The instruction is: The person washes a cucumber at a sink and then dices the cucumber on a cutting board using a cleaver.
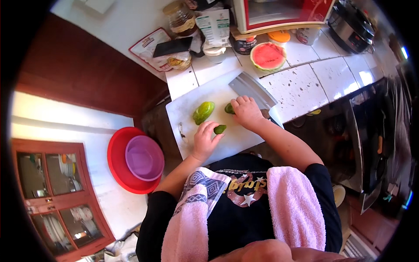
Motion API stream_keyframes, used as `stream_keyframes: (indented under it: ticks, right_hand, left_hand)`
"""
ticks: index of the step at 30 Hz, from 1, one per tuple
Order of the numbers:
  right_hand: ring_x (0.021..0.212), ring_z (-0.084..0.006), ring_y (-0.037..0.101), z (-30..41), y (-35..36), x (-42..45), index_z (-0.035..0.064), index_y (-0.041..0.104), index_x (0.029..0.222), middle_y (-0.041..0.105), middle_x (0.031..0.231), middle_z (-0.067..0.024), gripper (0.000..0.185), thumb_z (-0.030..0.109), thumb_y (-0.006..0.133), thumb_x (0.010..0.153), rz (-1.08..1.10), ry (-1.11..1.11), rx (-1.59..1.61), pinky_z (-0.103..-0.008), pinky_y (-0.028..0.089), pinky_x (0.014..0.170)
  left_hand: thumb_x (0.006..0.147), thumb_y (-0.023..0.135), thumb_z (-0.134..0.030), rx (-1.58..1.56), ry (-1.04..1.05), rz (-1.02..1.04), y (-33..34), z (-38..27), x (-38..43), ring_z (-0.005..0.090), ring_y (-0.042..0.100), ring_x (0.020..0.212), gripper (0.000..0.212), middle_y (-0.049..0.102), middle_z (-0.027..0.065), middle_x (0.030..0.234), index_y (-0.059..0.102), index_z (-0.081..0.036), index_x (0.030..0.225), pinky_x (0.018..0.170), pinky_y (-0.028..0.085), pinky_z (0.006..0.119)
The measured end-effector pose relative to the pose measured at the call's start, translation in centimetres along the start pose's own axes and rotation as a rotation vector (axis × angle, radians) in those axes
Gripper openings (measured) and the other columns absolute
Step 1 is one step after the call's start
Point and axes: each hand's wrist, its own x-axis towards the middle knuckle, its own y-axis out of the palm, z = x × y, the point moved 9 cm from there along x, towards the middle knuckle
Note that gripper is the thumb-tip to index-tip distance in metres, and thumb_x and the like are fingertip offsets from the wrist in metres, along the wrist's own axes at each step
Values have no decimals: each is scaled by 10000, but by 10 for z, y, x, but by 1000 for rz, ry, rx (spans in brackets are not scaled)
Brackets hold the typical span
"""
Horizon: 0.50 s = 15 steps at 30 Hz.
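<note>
A white cutting board (pixel 216 88) lies before me on the tiled counter. My left hand (pixel 205 139) holds a small dark green piece of cucumber (pixel 220 129) between thumb and fingers. Under the fingertips of my right hand (pixel 246 111) is another green cucumber piece (pixel 229 108), partly hidden by them. A larger yellow-green cucumber piece (pixel 203 112) rests on the board just beyond my left hand. The cleaver (pixel 252 90) lies flat at the board's far right, its blade beyond my right hand and its handle partly hidden by my right wrist.
A cut watermelon (pixel 268 56) stands on the tiles behind the board, near an orange-lidded tub (pixel 279 36). Packets, a jar (pixel 179 18) and a black phone (pixel 173 46) are at the back left. A rice cooker (pixel 352 26) stands far right. Red and purple basins (pixel 144 158) are at left.
</note>
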Motion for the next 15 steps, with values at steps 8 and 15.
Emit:
stream_keyframes:
  ticks: [8,15]
  right_hand:
    - [927,-311,583,-19,-6,-3,3,586,1033,609,951,-154,394,240,679,732,-26,94,474,-401,464,796]
    - [751,-161,584,-42,13,-13,-23,570,1062,623,836,-120,379,153,679,745,135,360,1023,-282,468,681]
  left_hand:
    - [713,729,-86,-290,-290,-9,9,32,-12,184,571,740,336,564,88,927,566,-27,1001,613,467,272]
    - [736,711,-96,-284,-158,-33,18,33,8,188,567,735,336,557,89,968,561,-36,1031,612,470,270]
